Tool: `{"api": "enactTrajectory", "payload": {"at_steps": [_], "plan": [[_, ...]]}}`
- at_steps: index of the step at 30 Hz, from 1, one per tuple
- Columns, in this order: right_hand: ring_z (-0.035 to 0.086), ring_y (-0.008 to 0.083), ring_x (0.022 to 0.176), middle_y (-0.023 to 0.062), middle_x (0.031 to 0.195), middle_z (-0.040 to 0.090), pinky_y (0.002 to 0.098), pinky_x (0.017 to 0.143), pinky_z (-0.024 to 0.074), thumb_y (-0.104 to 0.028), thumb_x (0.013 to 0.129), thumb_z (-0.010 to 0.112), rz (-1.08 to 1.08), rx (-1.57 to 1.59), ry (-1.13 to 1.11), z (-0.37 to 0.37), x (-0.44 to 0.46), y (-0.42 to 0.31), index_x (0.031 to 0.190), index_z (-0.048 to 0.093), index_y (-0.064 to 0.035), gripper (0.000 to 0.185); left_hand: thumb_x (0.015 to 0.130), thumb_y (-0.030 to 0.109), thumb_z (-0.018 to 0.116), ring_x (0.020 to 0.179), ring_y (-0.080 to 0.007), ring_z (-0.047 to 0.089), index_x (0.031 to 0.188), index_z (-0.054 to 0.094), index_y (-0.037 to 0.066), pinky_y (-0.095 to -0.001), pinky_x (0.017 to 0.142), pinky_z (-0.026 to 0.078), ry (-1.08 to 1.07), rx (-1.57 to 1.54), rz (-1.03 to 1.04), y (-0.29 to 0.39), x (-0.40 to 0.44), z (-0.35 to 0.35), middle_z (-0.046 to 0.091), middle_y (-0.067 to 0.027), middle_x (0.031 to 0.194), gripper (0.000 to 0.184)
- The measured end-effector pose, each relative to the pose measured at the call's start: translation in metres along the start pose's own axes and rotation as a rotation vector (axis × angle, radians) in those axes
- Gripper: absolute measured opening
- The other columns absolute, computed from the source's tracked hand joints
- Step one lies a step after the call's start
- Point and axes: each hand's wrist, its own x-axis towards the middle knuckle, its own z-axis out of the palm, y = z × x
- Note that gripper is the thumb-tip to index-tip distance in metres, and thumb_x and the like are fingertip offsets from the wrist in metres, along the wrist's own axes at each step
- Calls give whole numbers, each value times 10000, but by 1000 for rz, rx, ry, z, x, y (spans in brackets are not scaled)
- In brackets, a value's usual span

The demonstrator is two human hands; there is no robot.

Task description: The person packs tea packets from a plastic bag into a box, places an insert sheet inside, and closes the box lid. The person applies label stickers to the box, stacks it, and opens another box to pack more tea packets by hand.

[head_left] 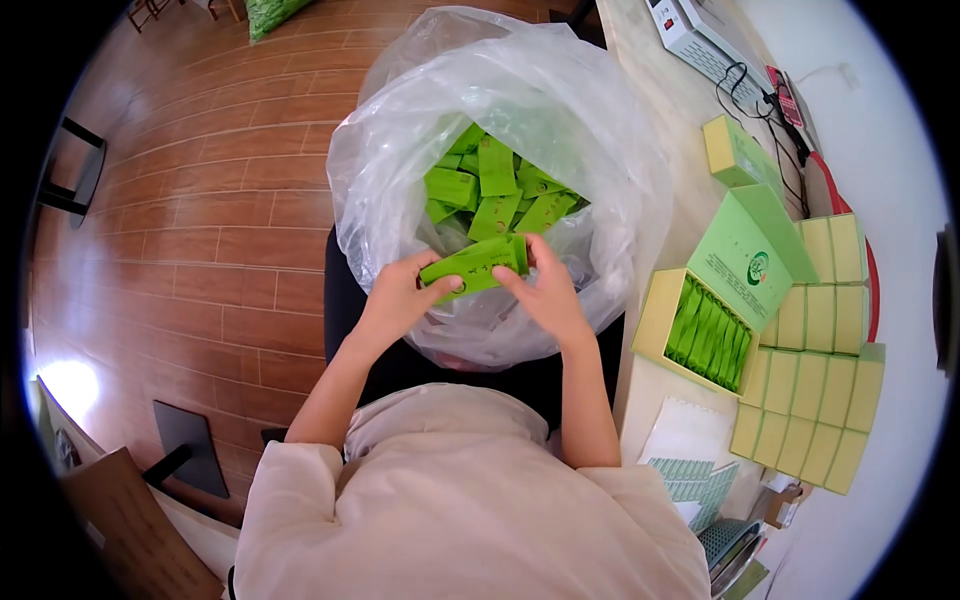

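Note:
Between my two hands I hold a bright green packet [478, 268] with dark printing, tilted slightly up to the right. My left hand [402, 290] pinches its left end, thumb on top. At the other end, my right hand [547, 290] grips with its thumb across the print. Just beyond lies a large clear plastic bag [385, 150], open at the top, with many similar green packets [497, 165] heaped inside. To my right, an open pale green and yellow box [655, 325] contains a row of green packets [708, 335] standing on edge.
Closed yellow-green boxes [810, 400] are stacked along the wall on the right-hand table [640, 420]. Another box [738, 150] and a white machine [705, 45] with black cables stand farther back. Sheets of green labels [690, 470] lie nearer me. Tiled floor [220, 230] stretches left.

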Motion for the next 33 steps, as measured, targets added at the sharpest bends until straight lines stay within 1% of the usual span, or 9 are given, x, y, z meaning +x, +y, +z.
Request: {"api": "enactTrajectory", "payload": {"at_steps": [2,4,7,11,13,17,22,25,33], "plan": [[590,353,986,160,1067,618,404,855,466,-160,784,705,32,37,19,-4,0,4,1174,518,-26,452,817,221,697,658,-274,612,908,635,10,-356,618,458,-7,64,44,-1,5,3,638,-176,774,238],[586,378,944,161,1025,622,424,838,468,-117,777,677,-320,-366,168,-3,2,-3,1141,525,-14,408,845,210,669,643,-264,606,882,638,9,-348,604,455,-16,132,88,-5,13,8,642,-174,778,207],[596,381,865,177,958,622,434,771,477,-67,792,622,-406,-432,73,8,0,8,1103,532,-10,328,896,209,629,645,-121,525,944,639,31,-285,594,425,-93,233,297,-12,33,21,612,-79,727,185],[601,334,752,207,849,593,363,659,464,-55,865,518,-96,-238,259,24,-7,27,1042,532,-9,184,846,188,655,732,-290,595,972,601,7,-364,679,483,288,-132,293,-7,96,34,622,-102,792,227],[601,359,761,210,827,600,397,653,464,-46,856,514,29,-156,248,19,-7,32,1025,540,-16,174,812,178,676,870,-280,587,983,600,17,-386,727,493,480,335,647,-7,130,38,609,-101,946,247],[609,328,735,191,776,612,384,648,460,-67,899,470,199,-27,277,6,-9,33,971,573,-22,133,777,160,702,970,-279,555,1017,591,39,-404,739,488,495,669,632,-15,168,63,575,-111,1044,291],[604,187,754,101,820,638,304,705,462,-151,967,463,171,243,345,-3,-17,46,983,624,-11,214,839,70,651,797,-240,610,1049,541,29,-327,721,495,503,266,473,-29,172,48,596,-121,1011,241],[589,144,776,68,854,651,260,702,466,-222,984,465,475,702,203,-3,-13,49,1206,554,-27,308,904,47,587,762,-166,619,1013,517,15,-264,727,482,520,-209,246,-30,138,45,603,-122,1013,134],[578,146,997,124,1088,612,265,900,434,-98,910,609,157,752,176,15,-7,30,1454,204,-62,679,908,-32,548,942,-150,598,988,454,13,-257,807,484,416,-451,497,-40,24,56,575,-131,1053,131]]}}
